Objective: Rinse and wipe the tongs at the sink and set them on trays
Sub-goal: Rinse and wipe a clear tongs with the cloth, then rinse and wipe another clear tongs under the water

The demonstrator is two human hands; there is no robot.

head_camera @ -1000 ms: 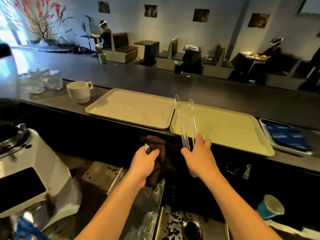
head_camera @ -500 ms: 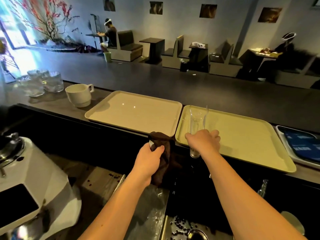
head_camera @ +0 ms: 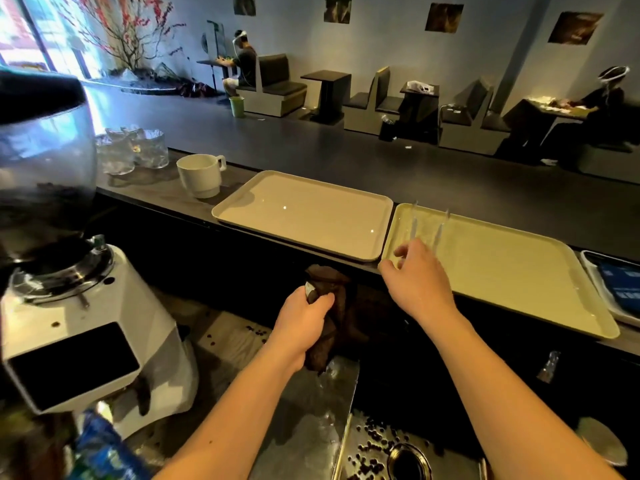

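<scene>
Clear plastic tongs (head_camera: 440,231) lie on the left part of the yellow-green tray (head_camera: 512,275), tips pointing away from me. My right hand (head_camera: 419,278) hovers over the tray's near-left corner with fingers loosely spread. It hides the tongs' near end, and I see no grip on them. My left hand (head_camera: 301,323) grips a dark brown cloth (head_camera: 329,282) below the counter edge, above the sink area. A beige tray (head_camera: 304,216) sits bare to the left of the yellow-green one.
A steel sink (head_camera: 377,441) with scattered coffee beans lies below my arms. A white coffee grinder (head_camera: 86,323) stands at left. A white mug (head_camera: 199,174) and glasses (head_camera: 131,150) sit on the counter's left; a small tray with blue packets (head_camera: 620,289) lies at far right.
My right hand carried the tongs forward from above the sink, laid them flat on the yellow-green tray and loosened its fingers. My left hand kept hold of the cloth.
</scene>
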